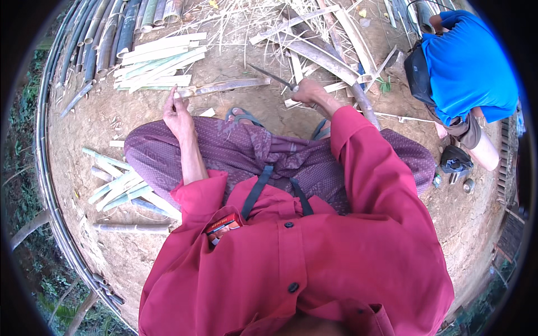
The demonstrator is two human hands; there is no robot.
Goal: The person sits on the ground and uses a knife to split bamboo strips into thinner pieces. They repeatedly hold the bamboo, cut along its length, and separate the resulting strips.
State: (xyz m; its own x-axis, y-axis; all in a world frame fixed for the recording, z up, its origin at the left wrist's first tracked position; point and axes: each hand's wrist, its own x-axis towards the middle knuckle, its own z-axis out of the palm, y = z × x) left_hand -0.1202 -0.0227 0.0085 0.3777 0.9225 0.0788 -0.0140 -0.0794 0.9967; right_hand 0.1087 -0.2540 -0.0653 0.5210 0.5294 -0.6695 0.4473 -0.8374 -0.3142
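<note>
My right hand (311, 94) is wrapped round the handle of a long knife (272, 76), its dark, narrow blade pointing left and slightly away from me. On the left, above my knee, the fingers of my left hand (178, 115) are closed at the near-left end of a split bamboo piece (230, 85). That piece stretches rightward, passing below the knife's tip. Just beyond my left hand lies a stack of pale bamboo slats (159, 59).
More slats (126, 187) lie crosswise by my left knee, near a bamboo stick (131, 228). Bamboo poles (106, 33) line the far left. Shavings (241, 22) and split bamboo (319, 59) cover the ground ahead. At right, a person in a blue shirt (468, 64) bends near a black bag (455, 159).
</note>
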